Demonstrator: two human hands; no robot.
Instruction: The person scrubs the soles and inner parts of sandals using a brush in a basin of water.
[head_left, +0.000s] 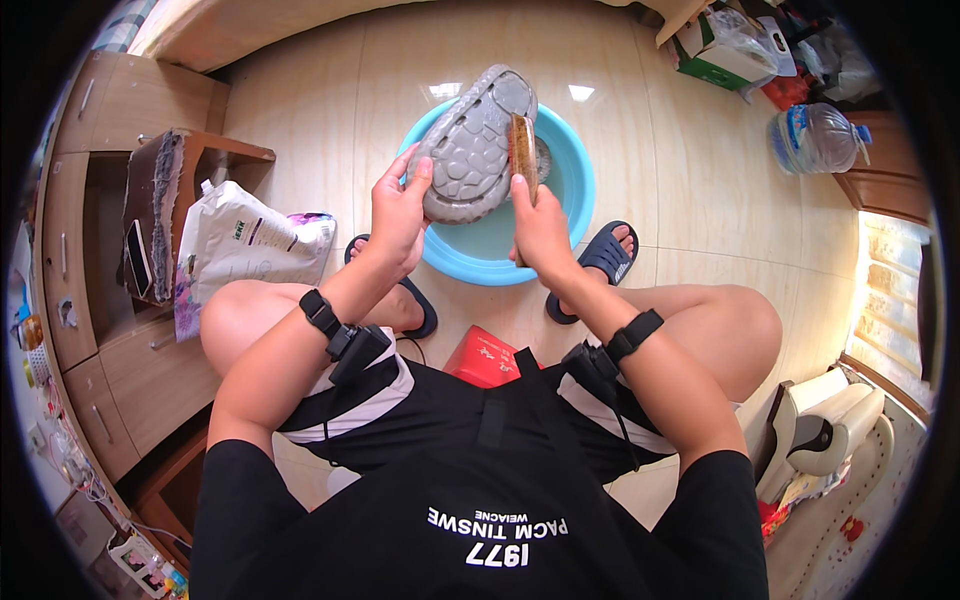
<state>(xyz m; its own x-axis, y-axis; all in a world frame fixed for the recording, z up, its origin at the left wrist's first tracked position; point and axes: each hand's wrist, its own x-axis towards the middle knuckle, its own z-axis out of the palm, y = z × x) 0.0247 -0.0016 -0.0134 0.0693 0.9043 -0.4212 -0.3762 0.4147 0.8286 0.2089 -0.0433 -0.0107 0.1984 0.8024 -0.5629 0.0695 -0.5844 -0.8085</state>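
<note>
My left hand (401, 206) grips the heel end of a grey slipper (469, 154), tilted so that its patterned sole faces up. Closed around the handle of a wooden scrubbing brush (534, 146), my right hand (540, 229) holds the reddish bristles against the slipper's right edge. Both are above a light blue plastic basin (581, 191) with water (480, 241) in it. Part of a second grey thing (543, 159), perhaps the other slipper, shows in the basin behind the brush. The rest of it is hidden.
My feet in dark slippers (611, 251) flank the basin. A red box (484, 358) sits between my legs. To the left stand a white bag (240, 232), a phone (139, 259) on a worn stool (202, 150), and wooden drawers (172, 352). A large water bottle (814, 139) is at right.
</note>
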